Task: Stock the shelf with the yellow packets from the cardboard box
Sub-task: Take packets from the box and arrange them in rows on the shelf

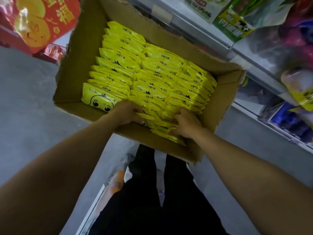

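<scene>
Head view: both hands, left [126, 112] and right [186, 122], seemingly curl around yellow packets [152, 116] in the cardboard box [81, 53].

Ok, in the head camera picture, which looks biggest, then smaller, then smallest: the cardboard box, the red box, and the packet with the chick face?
1. cardboard box, clearly biggest.
2. red box, though the picture's edge cuts it off, so its full size is unsure.
3. chick-face packet, smallest, partly hidden by the left hand.

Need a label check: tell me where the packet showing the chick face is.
In the head view, the chick-face packet lies at the cardboard box's near-left corner, fronting the left row, just left of the left hand.
</scene>
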The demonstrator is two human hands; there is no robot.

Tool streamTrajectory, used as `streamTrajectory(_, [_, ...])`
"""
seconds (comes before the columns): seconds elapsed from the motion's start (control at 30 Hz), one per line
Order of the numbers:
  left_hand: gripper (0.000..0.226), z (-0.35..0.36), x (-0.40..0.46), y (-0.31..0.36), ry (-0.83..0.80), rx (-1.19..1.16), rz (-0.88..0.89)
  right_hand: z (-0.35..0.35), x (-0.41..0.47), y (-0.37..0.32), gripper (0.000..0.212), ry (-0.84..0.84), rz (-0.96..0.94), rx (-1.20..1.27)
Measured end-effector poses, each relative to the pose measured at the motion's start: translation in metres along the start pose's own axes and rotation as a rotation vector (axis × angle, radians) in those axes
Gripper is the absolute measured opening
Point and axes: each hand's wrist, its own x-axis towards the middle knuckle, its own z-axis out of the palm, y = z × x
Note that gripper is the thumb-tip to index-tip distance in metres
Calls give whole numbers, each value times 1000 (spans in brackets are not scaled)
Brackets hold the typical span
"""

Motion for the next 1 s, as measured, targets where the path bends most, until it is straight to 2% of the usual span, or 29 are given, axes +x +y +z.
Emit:
streamTrajectory(0.2, [42,6,4,-1,73,66,-15,13,6,-2,24,186,35,20])
streamTrajectory(0.37, [11,6,0,3,121,-121,-81,4,5,4,16,192,27,232])
streamTrajectory(0.5, [13,-3,-20,16,175,-349,4,-22,-18,9,10,157,26,499])
streamTrajectory(0.63, [15,-21,-47,36,244,-461,100,-45,-46,18,15,174,-31,682])
streamTrajectory(0.73, [17,-42,-65,51,232,-573,148,-61,-66,19,11,340,5,804])
streamTrajectory(0.87, [14,-71,-98,83,177,-575,242,-80,-103,12,16,545,47,849])
streamTrajectory(1.0, [14,-90,-130,123,269,-607,275,-101,-145,16,22,731,48,856])
